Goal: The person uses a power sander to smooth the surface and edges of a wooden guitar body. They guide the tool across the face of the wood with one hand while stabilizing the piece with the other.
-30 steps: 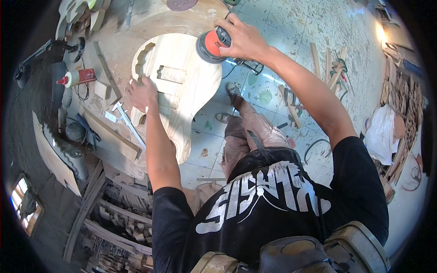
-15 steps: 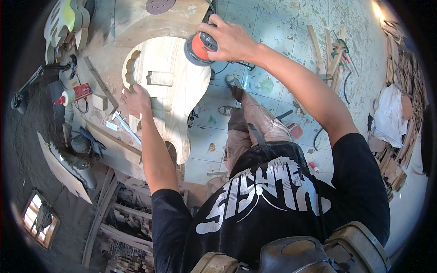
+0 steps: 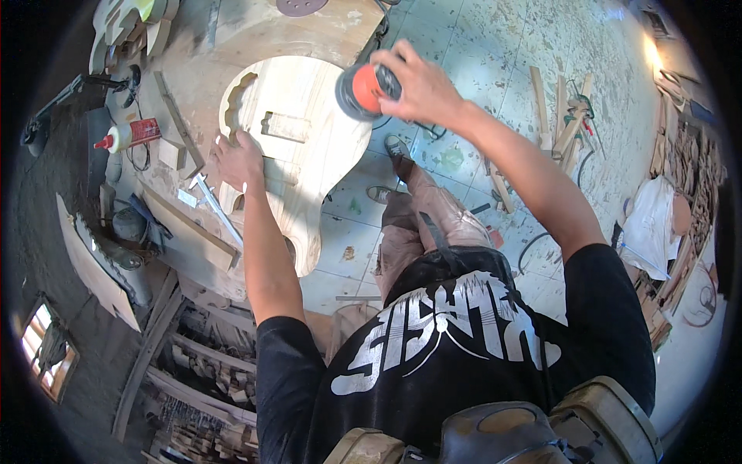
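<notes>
Long axis roughly twelve to six, the pale guitar body (image 3: 313,158) lies on the surface (image 3: 247,32) at eight o'clock from the right hand (image 3: 425,87), fingers wrapped around an orange sander (image 3: 365,89), while the nearer left hand (image 3: 239,161) touches the body's nine-o'clock edge, grip unclear.

The floor (image 3: 495,46) is bright, edges fading black.

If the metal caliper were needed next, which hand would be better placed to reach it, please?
Probably the left hand: it rests on the wooden guitar body, close to the caliper. The right hand grips the orange sander farther off, near the body's opposite edge.
</notes>
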A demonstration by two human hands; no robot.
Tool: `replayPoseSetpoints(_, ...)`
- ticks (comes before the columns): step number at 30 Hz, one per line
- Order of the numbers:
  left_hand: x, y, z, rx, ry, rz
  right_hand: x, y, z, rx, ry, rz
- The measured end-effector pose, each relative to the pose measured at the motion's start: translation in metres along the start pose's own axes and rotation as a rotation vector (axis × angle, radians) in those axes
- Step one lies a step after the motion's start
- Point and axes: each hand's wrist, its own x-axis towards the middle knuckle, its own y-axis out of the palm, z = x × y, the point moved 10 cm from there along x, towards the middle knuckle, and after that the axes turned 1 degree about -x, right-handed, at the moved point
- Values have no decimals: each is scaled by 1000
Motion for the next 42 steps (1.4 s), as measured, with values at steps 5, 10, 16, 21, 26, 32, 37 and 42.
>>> replayPoseSetpoints(5,0,0,3,3,3,-21,8,-3,-1,6,-40,-58)
replayPoseSetpoints(10,-3,0,-3,4,-7,17,-58,10,22,21,-64,12)
replayPoseSetpoints(16,-2,-3,0,14,-8,15,-65,13,4,73,-28,-36)
replayPoseSetpoints(21,-4,-3,-7,-22,-1,5,-11,-11,-23,37,-58,-95)
replayPoseSetpoints(26,-2,0,4,5,-19,3,-27,-2,-12,37,-71,-58)
replayPoseSetpoints(32,-1,-2,0,21,-3,2,-66,12,3,82,-107,-43)
replayPoseSetpoints(37,-1,-3,-4,-14,-4,-14,-37,-4,-30,58,-32,-106)
replayPoseSetpoints(42,-3,0,1,1,-19,-3,-73,11,-2,79,-77,-55)
